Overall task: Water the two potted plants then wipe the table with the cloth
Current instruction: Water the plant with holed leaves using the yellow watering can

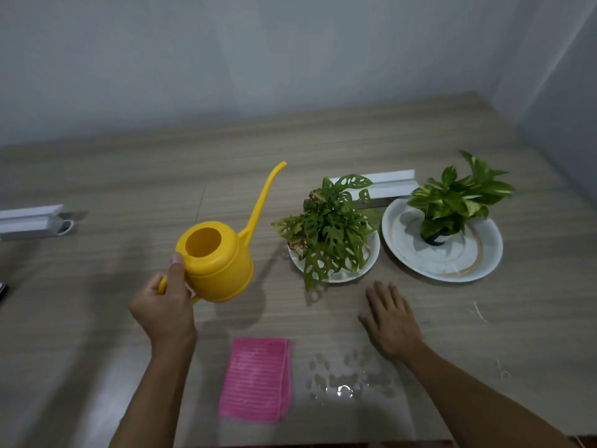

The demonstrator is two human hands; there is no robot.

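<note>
My left hand [166, 305] grips the handle of a yellow watering can [218, 260], held upright above the table with its long spout pointing up and to the right. A holey-leaved plant [329, 227] sits on a small white plate [355, 274] to the right of the can. Farther right, a variegated plant [458, 195] stands on a larger white plate [452, 260]. My right hand [389, 318] rests flat on the table with straight fingers, just in front of the small plate. A folded pink cloth [255, 379] lies near the front edge.
A patch of spilled water drops [342, 376] lies on the wooden table [129, 176] right of the cloth. A white bar [387, 179] lies behind the plants, another white bar [29, 221] at the far left. Grey walls close the back and right.
</note>
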